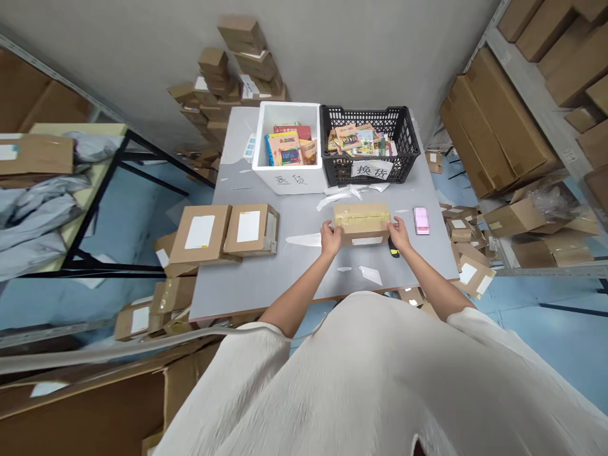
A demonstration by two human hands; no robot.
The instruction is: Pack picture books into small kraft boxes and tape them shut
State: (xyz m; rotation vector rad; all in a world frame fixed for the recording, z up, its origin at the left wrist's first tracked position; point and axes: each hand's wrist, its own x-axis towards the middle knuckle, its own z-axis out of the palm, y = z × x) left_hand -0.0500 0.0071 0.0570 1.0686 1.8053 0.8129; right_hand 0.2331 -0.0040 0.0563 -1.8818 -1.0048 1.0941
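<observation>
A small cardboard box (361, 223) with clear yellowish tape along its top lies on the grey table in front of me. My left hand (331, 238) grips its left end, thumb and fingers bent round the edge. At the opposite end my right hand (399, 233) holds the box between thumb and fingers. A white label shows on the side nearest me. Partly under my right hand is a black and yellow tool (394, 249), perhaps a box cutter. Right of that hand lies a phone (421, 221) with a lit pinkish screen.
At the table's back stand a white foam box (291, 179) and a black plastic crate (409, 142), both holding books. Two labelled cartons (216, 237) sit at the left edge. Paper scraps (371, 275) litter the grey table (247, 282). Shelves with cartons (517, 136) flank the right.
</observation>
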